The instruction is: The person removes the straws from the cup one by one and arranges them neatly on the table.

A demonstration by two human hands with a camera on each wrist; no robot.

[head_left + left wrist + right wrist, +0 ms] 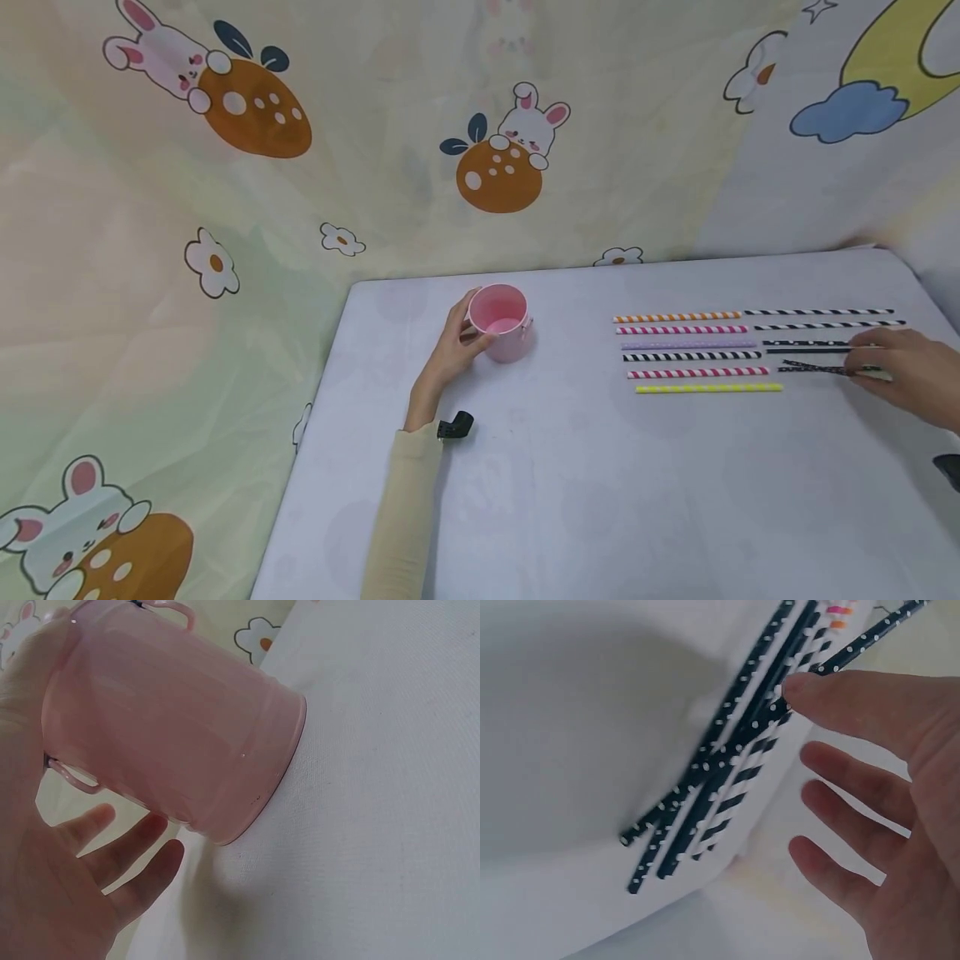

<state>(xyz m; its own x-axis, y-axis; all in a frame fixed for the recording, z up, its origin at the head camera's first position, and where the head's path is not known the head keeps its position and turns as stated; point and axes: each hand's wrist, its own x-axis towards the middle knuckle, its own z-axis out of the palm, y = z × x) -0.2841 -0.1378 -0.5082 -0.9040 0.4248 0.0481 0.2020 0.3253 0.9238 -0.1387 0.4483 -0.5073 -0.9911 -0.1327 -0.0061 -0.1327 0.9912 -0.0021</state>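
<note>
A small pink bucket [517, 344] stands on the white table with its mouth up. My left hand [452, 348] holds its left side near the rim. In the left wrist view the thumb [37, 656] lies along the bucket while several fingers [146, 881] are spread beside it. At the table's right, my right hand [903, 371] pinches a black straw with white dots [739, 742]. That straw lies slantwise over other black straws, one plain and one dotted [731, 701]. My right index finger is mostly hidden behind the straw.
Left of the right hand lies a column of paper straws: orange striped [675, 317], pink striped [682, 330], lilac [688, 345], black striped [692, 357], red striped [697, 372] and yellow [708, 388]. Black-and-white striped straws [817, 312] lie farther back. A patterned cloth [405, 167] hangs behind the table.
</note>
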